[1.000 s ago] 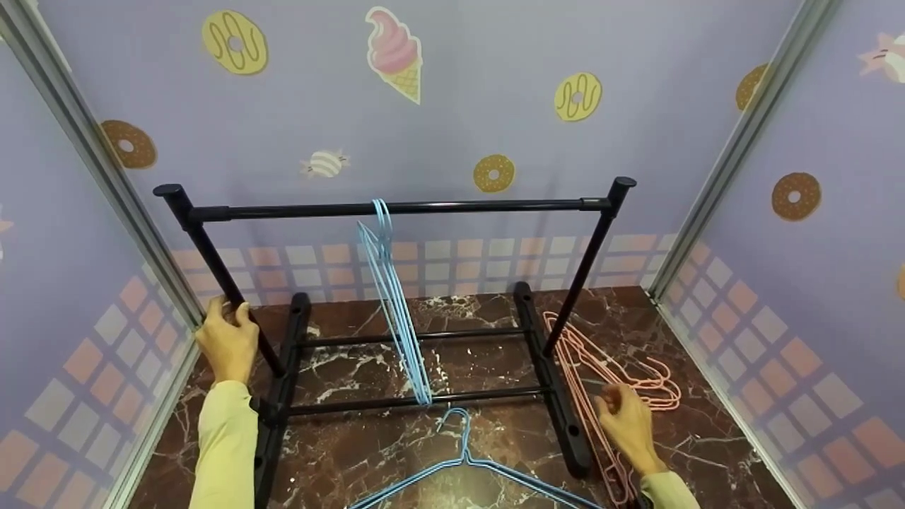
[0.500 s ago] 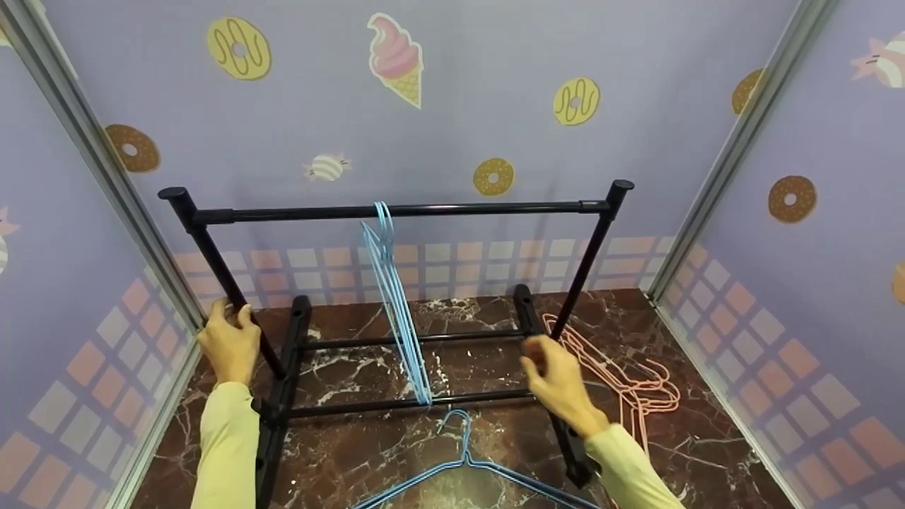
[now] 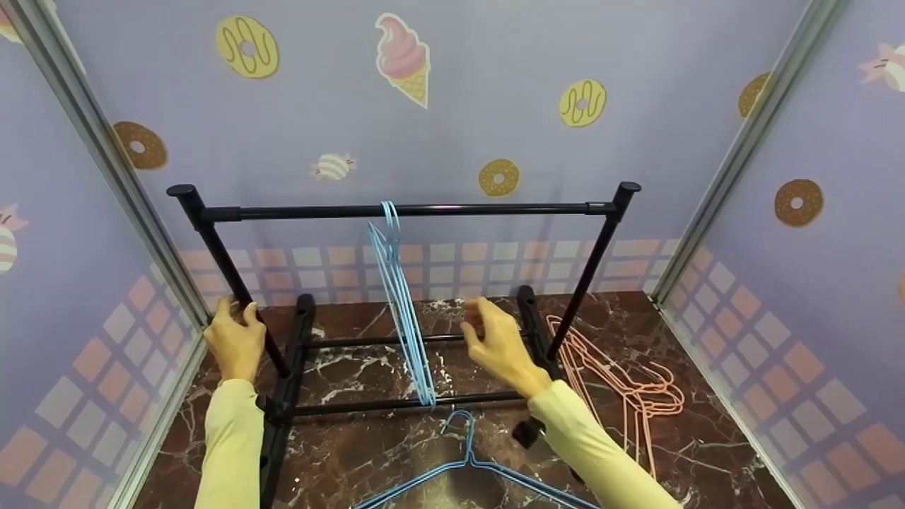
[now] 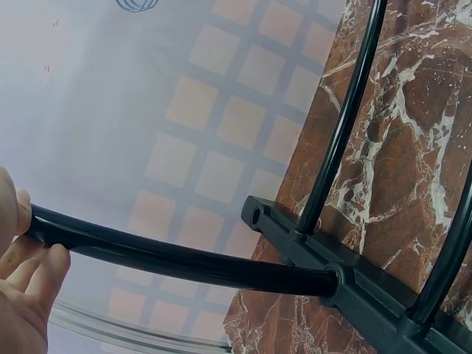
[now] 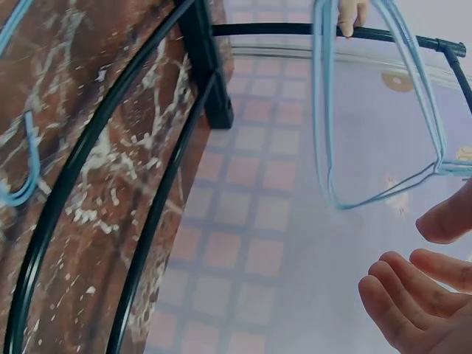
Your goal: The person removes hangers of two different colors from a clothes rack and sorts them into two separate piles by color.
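My left hand holds the left post of a black clothes rack, its thumb and fingers around the tube in the left wrist view. Several light blue hangers hang close together from the rack's top bar, left of its middle. To the right of them, over the rack's base, is my right hand, with nothing in it. In the right wrist view its fingers are loosely bent and apart from the hanging blue hangers, with the thumb raised.
More blue hangers lie on the dark marbled surface in front of the rack. Pink hangers lie right of it, partly behind the right sleeve. Patterned walls enclose the back and sides.
My right hand has moved left and away from me, from over the pink hangers to beside the hanging blue ones. The left hand stays on the post.
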Demonstrator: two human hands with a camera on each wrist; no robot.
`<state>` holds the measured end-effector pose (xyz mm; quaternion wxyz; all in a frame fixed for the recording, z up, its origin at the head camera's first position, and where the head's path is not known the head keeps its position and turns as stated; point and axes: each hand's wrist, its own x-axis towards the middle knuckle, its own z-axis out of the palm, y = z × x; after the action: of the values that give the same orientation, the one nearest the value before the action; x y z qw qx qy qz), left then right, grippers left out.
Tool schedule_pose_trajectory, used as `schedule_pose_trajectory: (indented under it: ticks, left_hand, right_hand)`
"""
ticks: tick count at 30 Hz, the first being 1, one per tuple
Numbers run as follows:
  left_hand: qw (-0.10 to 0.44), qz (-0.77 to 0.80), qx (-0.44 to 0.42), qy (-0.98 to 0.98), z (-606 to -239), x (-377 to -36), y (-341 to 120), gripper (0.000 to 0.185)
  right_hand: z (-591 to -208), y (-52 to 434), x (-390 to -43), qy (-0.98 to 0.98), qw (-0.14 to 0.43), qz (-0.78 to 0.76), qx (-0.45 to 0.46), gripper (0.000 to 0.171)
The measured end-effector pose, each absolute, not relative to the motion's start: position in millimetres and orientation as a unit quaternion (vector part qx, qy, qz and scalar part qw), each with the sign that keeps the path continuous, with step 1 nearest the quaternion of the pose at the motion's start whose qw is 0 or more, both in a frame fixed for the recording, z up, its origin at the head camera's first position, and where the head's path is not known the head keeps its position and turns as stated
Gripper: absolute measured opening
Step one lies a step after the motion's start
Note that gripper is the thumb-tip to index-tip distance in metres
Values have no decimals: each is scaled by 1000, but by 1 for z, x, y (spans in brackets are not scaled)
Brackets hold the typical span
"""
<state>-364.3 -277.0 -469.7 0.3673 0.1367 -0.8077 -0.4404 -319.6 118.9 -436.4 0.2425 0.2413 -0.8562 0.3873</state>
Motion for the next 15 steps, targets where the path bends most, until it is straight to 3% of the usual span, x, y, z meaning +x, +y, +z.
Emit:
schedule_pose_trajectory:
  ticks: [8, 15]
  left_hand:
    - [365, -435, 135, -812, -469, -366, -276, 25]
    - [365, -435, 139, -812, -471, -365, -279, 25]
  right_hand:
    - [-422, 90, -330, -847, 223, 411, 253, 20]
    - [-410, 57, -333, -845, 157, 452, 239, 21]
